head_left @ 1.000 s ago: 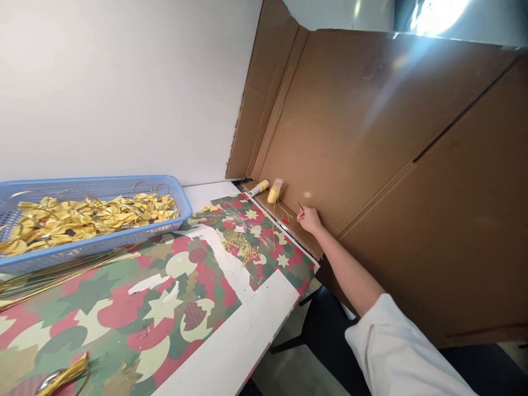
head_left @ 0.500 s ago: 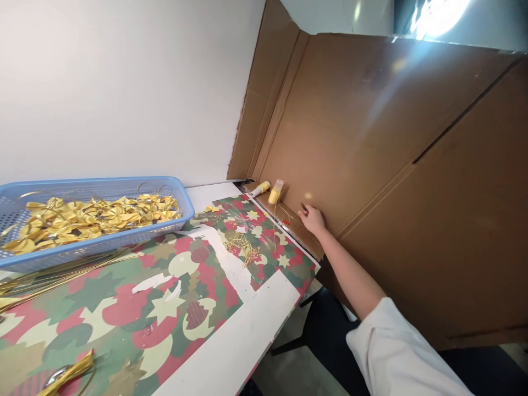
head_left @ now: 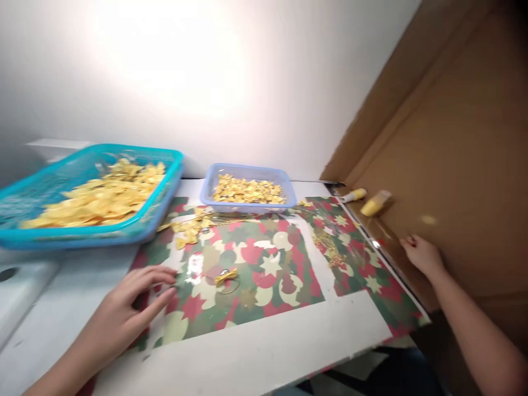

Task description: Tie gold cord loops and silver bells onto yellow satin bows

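My left hand [head_left: 134, 302] hovers at the left edge of the patterned sheet, its fingers stretched and apart with nothing in them. To its right lies a small gold bow [head_left: 226, 277] with a shiny silvery piece and a thin cord loop. My right hand [head_left: 423, 256] is at the cardboard ledge on the far right, fingers curled together. Motion blur hides what they hold, if anything. Beyond that hand, a yellow bottle with a clear cap [head_left: 376, 203] and a white-and-yellow tube [head_left: 355, 195] rest on the ledge.
A turquoise basket [head_left: 175, 159] of yellow bows stands back left, and a smaller blue basket [head_left: 291, 192] of gold bows stands against the wall. Loose bows [head_left: 190, 228] and gold cords [head_left: 231, 220] lie before them. Cord scraps [head_left: 328, 245] lie right. A cardboard wall [head_left: 466, 137] bounds the right side.
The view has swung left, bringing my left hand and the turquoise basket into sight. My right hand is still by the cardboard ledge; the dark tip seen earlier at its fingers is no longer clear.
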`<move>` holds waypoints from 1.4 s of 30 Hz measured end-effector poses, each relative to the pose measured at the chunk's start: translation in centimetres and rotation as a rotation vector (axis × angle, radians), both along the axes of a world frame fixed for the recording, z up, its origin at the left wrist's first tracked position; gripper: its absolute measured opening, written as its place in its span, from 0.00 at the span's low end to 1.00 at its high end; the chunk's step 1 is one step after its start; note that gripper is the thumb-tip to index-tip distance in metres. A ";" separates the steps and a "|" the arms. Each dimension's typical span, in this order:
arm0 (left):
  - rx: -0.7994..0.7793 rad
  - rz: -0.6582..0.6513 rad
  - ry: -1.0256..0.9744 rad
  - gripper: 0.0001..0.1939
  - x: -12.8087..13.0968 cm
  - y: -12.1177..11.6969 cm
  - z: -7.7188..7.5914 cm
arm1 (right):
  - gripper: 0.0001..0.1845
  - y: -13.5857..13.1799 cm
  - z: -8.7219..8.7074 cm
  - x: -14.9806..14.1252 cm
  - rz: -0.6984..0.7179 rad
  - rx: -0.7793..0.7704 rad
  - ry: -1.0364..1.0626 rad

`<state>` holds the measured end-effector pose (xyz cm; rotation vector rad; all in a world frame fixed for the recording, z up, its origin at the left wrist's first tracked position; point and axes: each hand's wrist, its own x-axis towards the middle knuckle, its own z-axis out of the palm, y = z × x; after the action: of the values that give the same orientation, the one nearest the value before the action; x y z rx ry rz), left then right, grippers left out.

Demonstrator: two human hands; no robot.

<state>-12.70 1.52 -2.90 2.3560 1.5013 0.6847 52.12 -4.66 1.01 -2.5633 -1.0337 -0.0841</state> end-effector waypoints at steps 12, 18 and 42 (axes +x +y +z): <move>-0.032 -0.165 -0.076 0.09 2.3 -0.6 2.3 | 0.28 0.3 0.7 0.8 -0.038 -0.153 0.087; -0.045 -0.293 0.073 0.10 4.7 1.3 2.6 | 0.29 0.3 2.8 -1.6 -0.103 -0.120 0.139; -0.299 -0.348 -0.206 0.10 7.3 3.1 6.0 | 0.14 6.6 -1.4 -39.3 1.254 0.197 0.844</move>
<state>-5.38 4.59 3.09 2.1634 0.9961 0.5508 12.81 1.91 -0.44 -1.1397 -1.8146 1.0248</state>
